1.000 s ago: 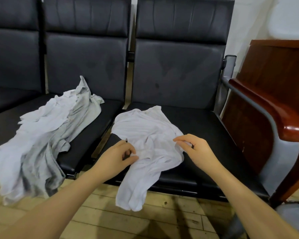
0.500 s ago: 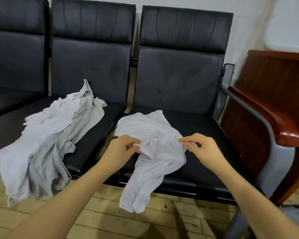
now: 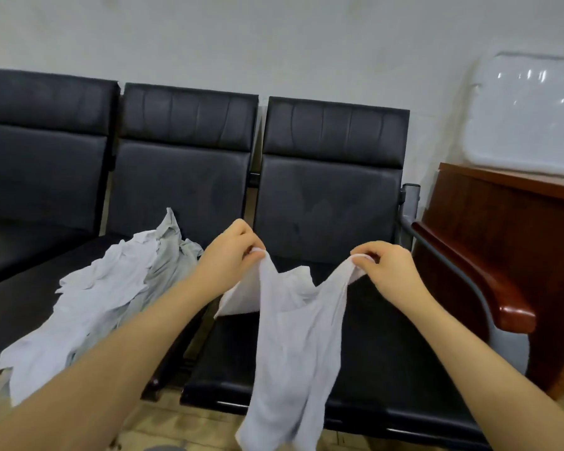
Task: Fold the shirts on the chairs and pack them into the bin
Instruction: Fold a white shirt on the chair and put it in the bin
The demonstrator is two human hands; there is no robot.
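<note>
Since a moment earlier both hands had lifted the white shirt (image 3: 293, 336) off the right chair (image 3: 388, 353), the left hand (image 3: 232, 255) and right hand (image 3: 385, 268) each holding a pinching grip on its top edge, while more shirts (image 3: 105, 297) lay on the middle chair (image 3: 183, 190).

Open air above and between both grips. Behind them, the black chair backrest (image 3: 331, 203) blocks passage. Right of the right hand (image 3: 389, 271): wooden armrest (image 3: 479, 275), close. Left of the left hand (image 3: 227, 255): heaped shirts (image 3: 111, 294) cover the neighbouring seat.
</note>
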